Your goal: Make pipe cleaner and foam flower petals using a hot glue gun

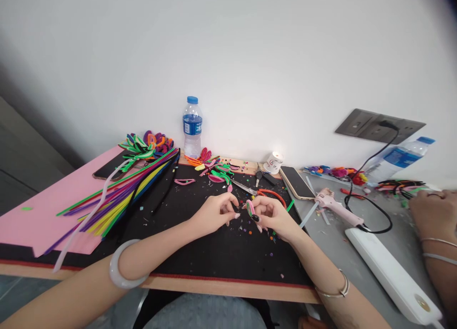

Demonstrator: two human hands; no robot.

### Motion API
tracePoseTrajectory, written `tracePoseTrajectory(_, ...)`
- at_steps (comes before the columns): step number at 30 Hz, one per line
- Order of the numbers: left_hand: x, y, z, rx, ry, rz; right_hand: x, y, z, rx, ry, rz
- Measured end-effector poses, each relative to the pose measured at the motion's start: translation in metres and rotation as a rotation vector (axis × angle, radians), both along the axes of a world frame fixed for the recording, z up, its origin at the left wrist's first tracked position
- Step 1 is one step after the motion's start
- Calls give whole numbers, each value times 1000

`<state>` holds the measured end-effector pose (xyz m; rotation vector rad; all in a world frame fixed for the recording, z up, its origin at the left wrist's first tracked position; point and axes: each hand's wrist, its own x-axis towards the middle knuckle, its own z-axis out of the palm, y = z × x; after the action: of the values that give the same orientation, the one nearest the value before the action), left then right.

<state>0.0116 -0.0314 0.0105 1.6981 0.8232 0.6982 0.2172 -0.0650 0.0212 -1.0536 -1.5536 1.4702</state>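
Note:
My left hand (216,210) and my right hand (271,214) meet over the black mat (214,248) at the table's middle. Between their fingertips sits a small bent pipe-cleaner piece (251,209), pink with green and a black end. My right hand pinches it; my left hand's fingertips touch its left end. A white bangle circles my left wrist and a thin bracelet my right. Just beyond my hands lie orange-handled scissors (264,192) and several pink and green pipe-cleaner loops (219,174).
A bundle of long coloured pipe cleaners (124,195) lies on the left over a pink sheet (35,219). A water bottle (192,126), tape roll (273,162), phone (296,182), glue gun (337,207) and power strip (389,274) stand around. Another person's hand (430,212) is at right.

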Motion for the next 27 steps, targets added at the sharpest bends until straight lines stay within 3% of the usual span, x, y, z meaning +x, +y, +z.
tracePoseTrajectory(8, -3, 5, -6, 163, 18, 48, 0, 0, 0, 5, -1, -7)
tracePoseTrajectory(27, -6, 4, 4, 264, 100, 165, 1, -1, 1, 6, -9, -9)
